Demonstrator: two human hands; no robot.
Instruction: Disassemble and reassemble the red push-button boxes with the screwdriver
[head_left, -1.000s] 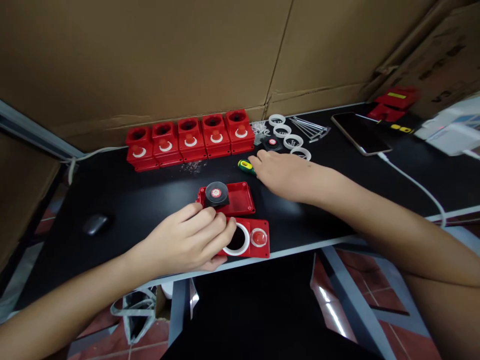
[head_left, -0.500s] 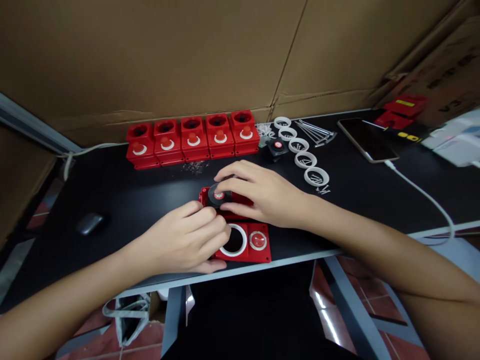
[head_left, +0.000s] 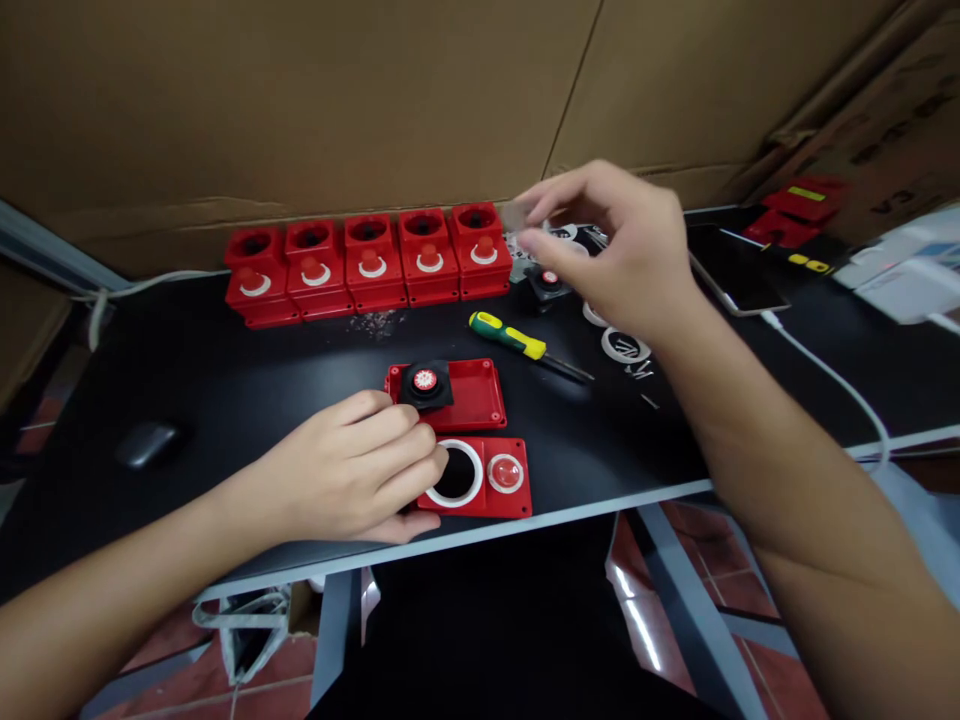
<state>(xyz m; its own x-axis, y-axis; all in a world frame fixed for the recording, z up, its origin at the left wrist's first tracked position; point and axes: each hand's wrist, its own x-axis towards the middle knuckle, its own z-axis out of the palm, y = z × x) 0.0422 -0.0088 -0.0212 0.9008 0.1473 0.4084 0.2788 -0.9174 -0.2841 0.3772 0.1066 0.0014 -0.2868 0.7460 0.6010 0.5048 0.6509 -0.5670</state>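
My left hand [head_left: 360, 465] is closed over the left end of a red cover plate [head_left: 517, 450], thumb at its lower edge and fingers by the white ring [head_left: 480, 480] around its large hole. A clear-rimmed red dome [head_left: 506, 474] sits at the plate's right. Just behind lies an open red housing [head_left: 478, 390]; a black square part with a red-and-white round label [head_left: 424, 380] rests in its left half. My right hand [head_left: 607, 245] is raised over the back of the table, thumb and fingers pinching a small, blurred translucent piece [head_left: 513, 215].
Several assembled red boxes [head_left: 370, 262] stand in a row at the back. A green-and-yellow screwdriver [head_left: 510, 336] lies mid-table. White rings [head_left: 625, 346] with screws, another black part [head_left: 546, 286] and a phone [head_left: 739, 275] are to the right. A mouse [head_left: 150, 443] is at left.
My right hand has left the black part and risen to the back right, now pinching a translucent piece. The screwdriver and red housing are uncovered. My left hand stays at the cover plate.
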